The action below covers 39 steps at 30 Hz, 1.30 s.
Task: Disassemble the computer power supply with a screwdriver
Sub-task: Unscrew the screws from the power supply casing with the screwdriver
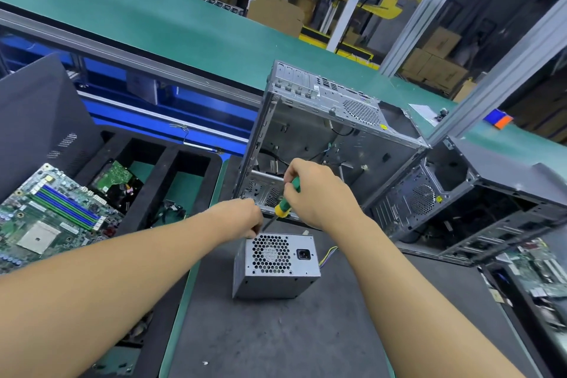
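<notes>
On grey mat (276,334): power supply (276,265); green conveyor (147,18) behind

Both arms outstretched, left hand (242,218) pinching, right hand (316,193) fisted

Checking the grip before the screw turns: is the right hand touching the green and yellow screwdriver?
Touching. The head view shows the right hand wrapped around the screwdriver handle, fingers closed over its green upper part.

Green conveyor belt (129,6) before stacked cardboard boxes (435,61).
</notes>
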Available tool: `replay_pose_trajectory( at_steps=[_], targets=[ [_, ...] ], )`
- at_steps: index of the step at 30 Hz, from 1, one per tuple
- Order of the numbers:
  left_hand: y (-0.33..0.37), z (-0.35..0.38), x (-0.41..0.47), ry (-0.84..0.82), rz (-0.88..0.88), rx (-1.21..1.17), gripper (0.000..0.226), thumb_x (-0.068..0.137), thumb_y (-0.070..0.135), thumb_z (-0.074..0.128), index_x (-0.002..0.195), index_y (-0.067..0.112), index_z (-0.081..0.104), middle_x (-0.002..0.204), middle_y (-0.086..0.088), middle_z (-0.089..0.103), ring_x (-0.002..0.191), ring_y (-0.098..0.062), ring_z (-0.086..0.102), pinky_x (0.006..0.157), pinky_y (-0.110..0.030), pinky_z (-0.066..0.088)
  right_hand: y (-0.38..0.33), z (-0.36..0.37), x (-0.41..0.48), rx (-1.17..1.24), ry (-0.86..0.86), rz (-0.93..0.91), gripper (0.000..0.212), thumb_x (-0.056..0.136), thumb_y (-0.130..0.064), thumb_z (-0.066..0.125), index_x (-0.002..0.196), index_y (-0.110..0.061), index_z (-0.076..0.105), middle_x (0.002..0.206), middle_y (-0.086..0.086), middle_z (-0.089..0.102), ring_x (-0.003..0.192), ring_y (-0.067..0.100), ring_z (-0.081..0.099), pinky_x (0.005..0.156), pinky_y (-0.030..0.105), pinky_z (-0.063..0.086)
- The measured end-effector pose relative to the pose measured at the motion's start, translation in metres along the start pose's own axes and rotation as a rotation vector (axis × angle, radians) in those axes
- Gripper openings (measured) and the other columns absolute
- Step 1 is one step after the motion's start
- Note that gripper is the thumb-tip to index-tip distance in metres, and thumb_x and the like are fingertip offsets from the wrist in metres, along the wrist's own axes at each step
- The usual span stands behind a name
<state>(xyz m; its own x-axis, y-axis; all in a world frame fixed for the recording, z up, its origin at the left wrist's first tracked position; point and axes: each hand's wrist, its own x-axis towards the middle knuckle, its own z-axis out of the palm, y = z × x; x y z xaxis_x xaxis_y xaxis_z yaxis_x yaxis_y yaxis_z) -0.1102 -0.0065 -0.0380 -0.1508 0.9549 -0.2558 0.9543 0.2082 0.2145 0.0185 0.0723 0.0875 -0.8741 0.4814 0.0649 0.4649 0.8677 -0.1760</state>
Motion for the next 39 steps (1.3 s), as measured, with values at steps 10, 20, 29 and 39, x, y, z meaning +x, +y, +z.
replay_pose_trajectory(
  at_steps=[10, 20, 29, 39],
  targets=[
    [0.004, 0.001, 0.011, -0.167, 0.033, -0.054, 0.016, 0.079, -0.003, 0.051, 0.074, 0.012, 0.050, 0.070, -0.006, 0.045, 0.065, -0.021, 0.036, 0.062, -0.026, 0.032, 0.018, 0.009, -0.008, 0.048, -0.014, 0.058, 0.006, 0.090, -0.024, 0.049, 0.093, -0.026, 0.053, 0.093, -0.008, 0.056, 0.085, 0.022, 0.049, 0.066, 0.034, 0.040],
    [-0.007, -0.009, 0.015, -0.063, 0.179, 0.049, 0.010, 0.086, 0.018, 0.068, 0.087, 0.021, 0.058, 0.093, 0.001, 0.065, 0.082, -0.020, 0.060, 0.075, -0.033, 0.051, 0.024, 0.017, -0.006, 0.100, -0.007, 0.064, 0.004, 0.089, -0.025, 0.052, 0.090, -0.029, 0.052, 0.083, -0.012, 0.055, 0.077, 0.015, 0.051, 0.051, 0.024, 0.030],
    [0.001, -0.009, 0.019, -0.118, 0.169, 0.122, 0.023, 0.083, 0.005, 0.061, 0.091, 0.017, 0.043, 0.078, -0.001, 0.055, 0.066, -0.022, 0.052, 0.068, -0.039, 0.050, 0.024, 0.017, -0.002, 0.095, -0.002, 0.052, 0.003, 0.089, -0.024, 0.053, 0.090, -0.028, 0.053, 0.080, -0.013, 0.053, 0.070, 0.013, 0.051, 0.051, 0.027, 0.035],
    [0.005, -0.002, 0.022, -0.198, 0.251, 0.216, 0.045, 0.093, 0.016, 0.060, 0.130, 0.005, 0.036, 0.081, -0.005, 0.056, 0.058, -0.016, 0.044, 0.063, -0.035, 0.048, 0.032, 0.019, -0.004, 0.109, 0.002, 0.067, 0.004, 0.088, -0.023, 0.053, 0.089, -0.026, 0.052, 0.074, -0.014, 0.050, 0.063, 0.004, 0.044, 0.053, 0.029, 0.037]
  ],
)
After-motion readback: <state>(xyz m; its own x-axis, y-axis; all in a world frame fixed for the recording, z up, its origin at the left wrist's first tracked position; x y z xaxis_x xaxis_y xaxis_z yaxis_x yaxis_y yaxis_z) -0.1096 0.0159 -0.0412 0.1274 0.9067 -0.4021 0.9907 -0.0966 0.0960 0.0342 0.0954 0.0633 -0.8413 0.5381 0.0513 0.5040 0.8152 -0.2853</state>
